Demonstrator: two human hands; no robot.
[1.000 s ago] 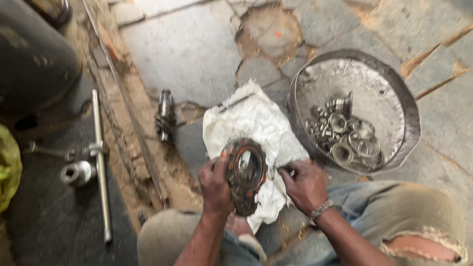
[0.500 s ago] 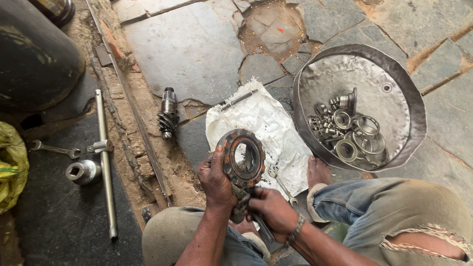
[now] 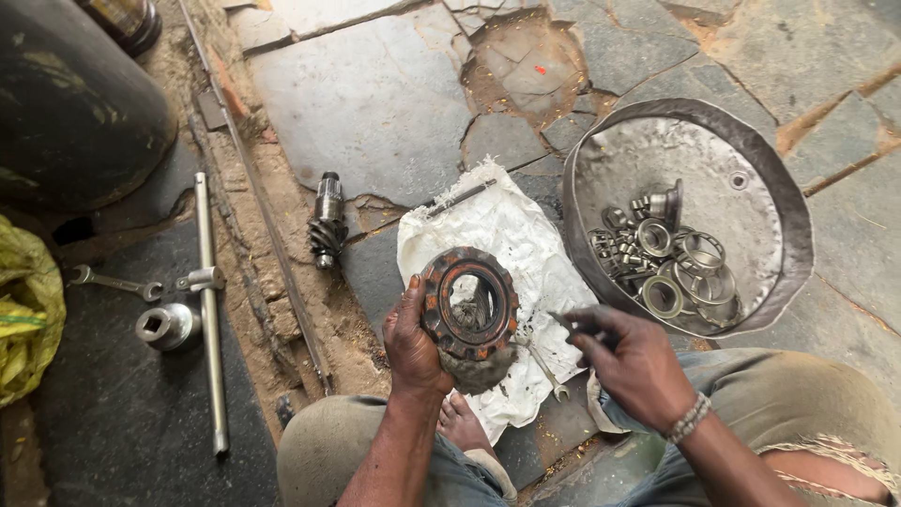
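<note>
Gripping a rusty ring-shaped gear housing (image 3: 468, 310), left hand (image 3: 413, 343); right hand (image 3: 629, 361) beside.

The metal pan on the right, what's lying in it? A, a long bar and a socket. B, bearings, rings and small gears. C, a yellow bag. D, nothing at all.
B: the pan holds a heap of shiny bearings, rings and small gears, while the bar, the socket and the yellow bag lie on the ground far to the left.
</note>
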